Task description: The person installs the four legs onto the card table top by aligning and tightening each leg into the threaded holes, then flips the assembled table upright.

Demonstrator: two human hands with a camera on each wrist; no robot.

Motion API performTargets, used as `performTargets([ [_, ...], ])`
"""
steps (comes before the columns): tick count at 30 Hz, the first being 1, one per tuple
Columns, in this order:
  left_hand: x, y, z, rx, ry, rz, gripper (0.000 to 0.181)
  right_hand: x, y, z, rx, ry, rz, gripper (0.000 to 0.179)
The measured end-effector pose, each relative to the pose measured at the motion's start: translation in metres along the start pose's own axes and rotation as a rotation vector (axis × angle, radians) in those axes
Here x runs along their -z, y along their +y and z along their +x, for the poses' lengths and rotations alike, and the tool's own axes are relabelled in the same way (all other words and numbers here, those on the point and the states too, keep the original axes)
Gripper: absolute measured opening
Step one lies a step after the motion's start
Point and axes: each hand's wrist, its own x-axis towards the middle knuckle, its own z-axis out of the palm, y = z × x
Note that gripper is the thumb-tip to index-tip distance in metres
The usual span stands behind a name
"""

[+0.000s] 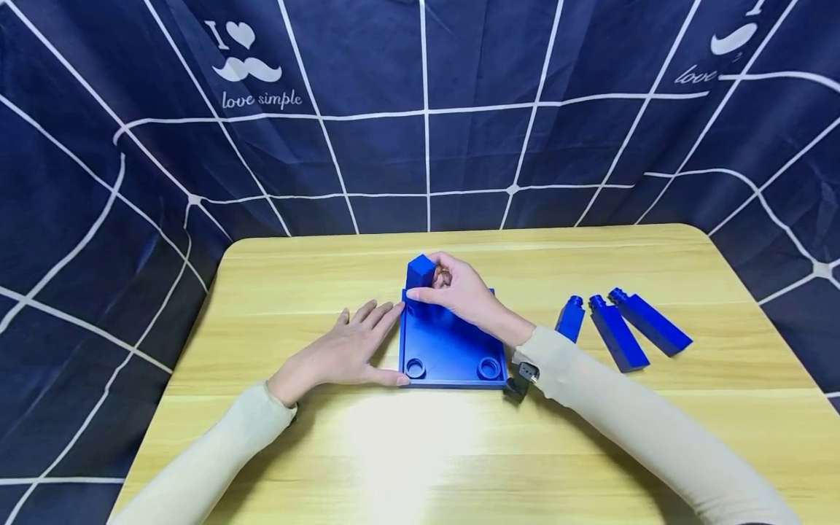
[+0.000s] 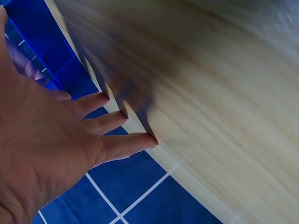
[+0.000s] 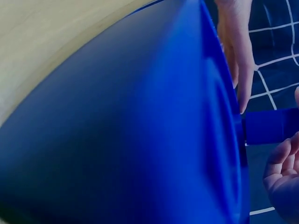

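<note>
A square blue tabletop [image 1: 449,346] with a raised rim lies upside down on the table, round sockets showing at its two near corners. My left hand [image 1: 354,351] rests along its left side, fingers spread, thumb at the near left corner. At the far left corner, my right hand [image 1: 462,292] pinches a blue square table leg [image 1: 420,273] between thumb and fingers. The leg [image 3: 265,127] stands upright on the board [image 3: 140,116], its lower end hidden from the head view by the rim and thumb.
To the right lie three more blue legs with threaded ends: a short-looking one [image 1: 571,319] partly behind the right forearm, a middle one [image 1: 619,335] and an outer one [image 1: 652,324]. A dark blue curtain [image 1: 367,157] with white lines surrounds the wooden table [image 1: 302,270].
</note>
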Motion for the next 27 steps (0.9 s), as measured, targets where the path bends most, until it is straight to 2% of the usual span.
performTargets([
  [5, -0.0003, -0.0011, 0.0010, -0.002, -0.007, 0.006, 0.125, -0.0019, 0.0014, 0.0012, 0.010, -0.009, 0.005, 0.035],
  [13, 0.0011, -0.0001, 0.0005, 0.001, -0.008, 0.003, 0.125, -0.0020, 0.0009, 0.0013, 0.007, -0.006, -0.029, 0.035],
  [20, -0.0009, -0.0003, 0.0020, 0.004, -0.015, 0.012, 0.125, 0.0008, -0.0014, -0.0002, -0.008, 0.006, -0.105, 0.040],
  [27, -0.0018, -0.0009, 0.0028, 0.012, -0.010, 0.012, 0.126, 0.0005, -0.0022, -0.0007, -0.003, 0.001, -0.105, 0.038],
])
